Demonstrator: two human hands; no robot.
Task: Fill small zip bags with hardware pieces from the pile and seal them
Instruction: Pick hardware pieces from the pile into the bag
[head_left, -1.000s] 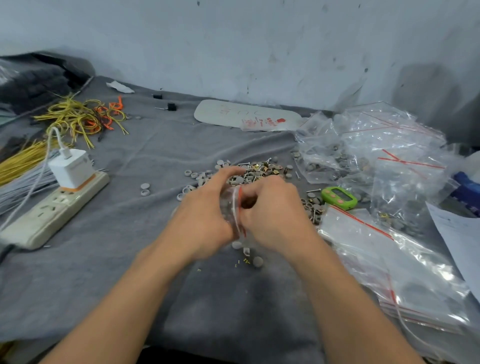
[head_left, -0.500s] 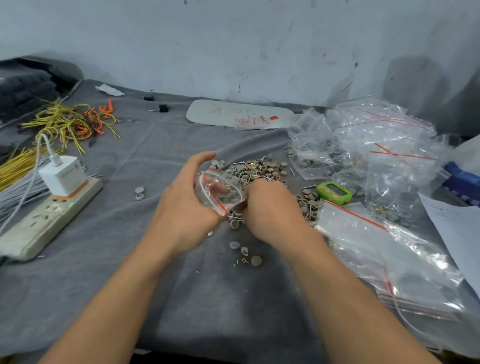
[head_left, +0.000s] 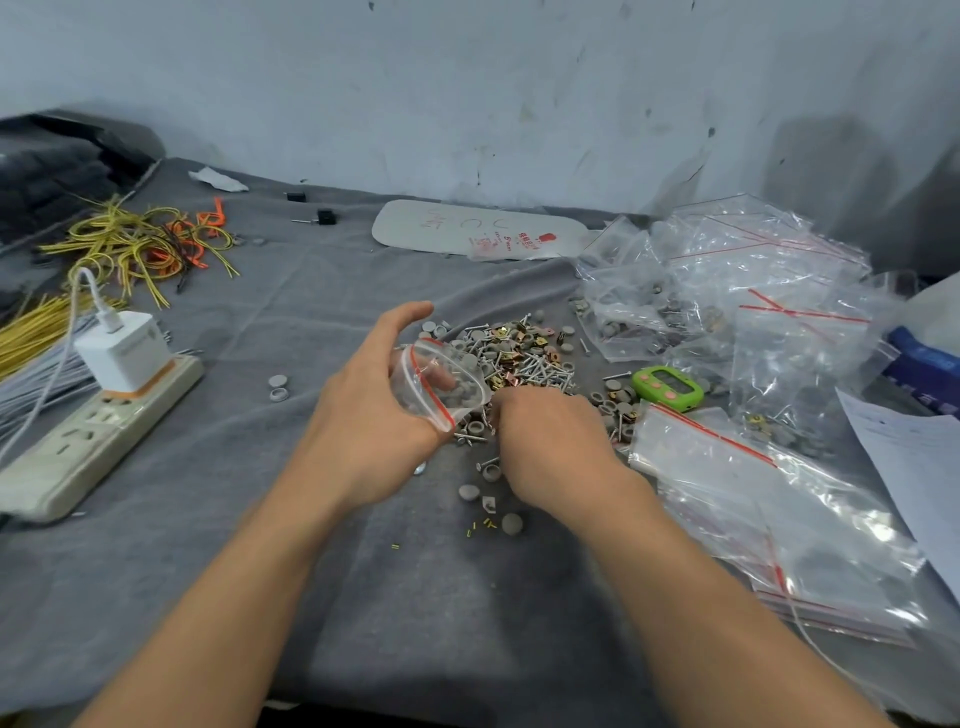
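My left hand (head_left: 371, 415) holds a small clear zip bag (head_left: 444, 382) with a red strip, its mouth spread wide and facing me; grey round pieces sit inside. A pile of hardware (head_left: 519, 356) of screws, brass clips and grey caps lies on the grey cloth just beyond. My right hand (head_left: 550, 441) is palm down at the pile's near edge, right of the bag, with its fingers curled under and hidden. Whether it holds any piece I cannot see.
A heap of clear zip bags (head_left: 727, 291) lies at the right, with flat empty bags (head_left: 753, 499) nearer. A green timer (head_left: 667, 387) sits beside the pile. A power strip with a charger (head_left: 98, 415) and wire bundles (head_left: 140, 244) are left. Loose caps (head_left: 511, 522) lie near my wrists.
A second ago both hands were together on the bag. My left hand now holds it open alone, and my right hand has dropped to the pile's near edge.
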